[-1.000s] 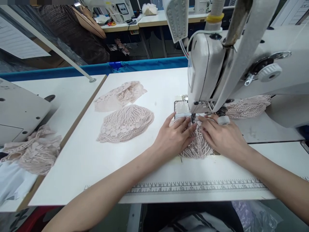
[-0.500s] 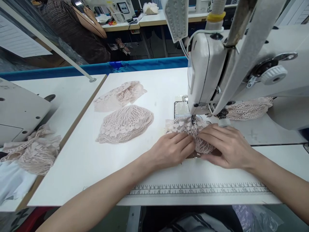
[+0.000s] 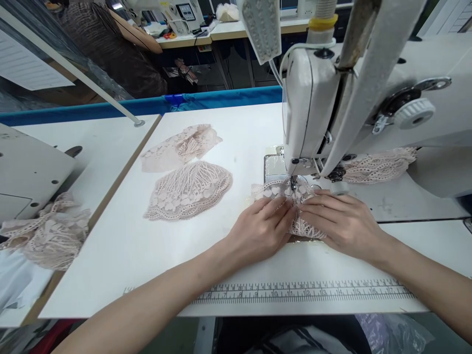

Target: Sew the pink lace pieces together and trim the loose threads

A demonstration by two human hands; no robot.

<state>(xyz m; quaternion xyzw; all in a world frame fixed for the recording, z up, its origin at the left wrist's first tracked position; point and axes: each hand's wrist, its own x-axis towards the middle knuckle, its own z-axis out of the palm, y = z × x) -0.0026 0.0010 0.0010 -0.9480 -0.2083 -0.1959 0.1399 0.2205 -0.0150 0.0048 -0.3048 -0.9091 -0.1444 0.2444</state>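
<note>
A pale pink lace piece [image 3: 303, 228] lies beneath the presser foot [image 3: 293, 183] of a white sewing machine [image 3: 309, 108]. My left hand [image 3: 263, 226] has its curled fingertips closed on the lace's near left part, just in front of the needle area. From the other side, my right hand [image 3: 344, 223] keeps its fingers together and pressed on the lace, its thumb hidden underneath. Both sets of fingertips are close to each other, and they cover part of the fabric. Left of the machine, a fan-shaped lace piece [image 3: 190, 191] rests flat on the white table [image 3: 147, 270].
A second lace piece [image 3: 182, 147] lies behind the fan-shaped one. More lace [image 3: 381, 164] sits under the machine arm. A lace bundle [image 3: 55, 236] is at the far left beside another machine [image 3: 33, 172]. A ruler strip [image 3: 306, 292] runs along the front edge. A person [image 3: 114, 49] sits beyond.
My right hand has shifted slightly left and its thumb has tucked under, out of sight. The lace by the needle is spread a little differently. The whole view has moved slightly.
</note>
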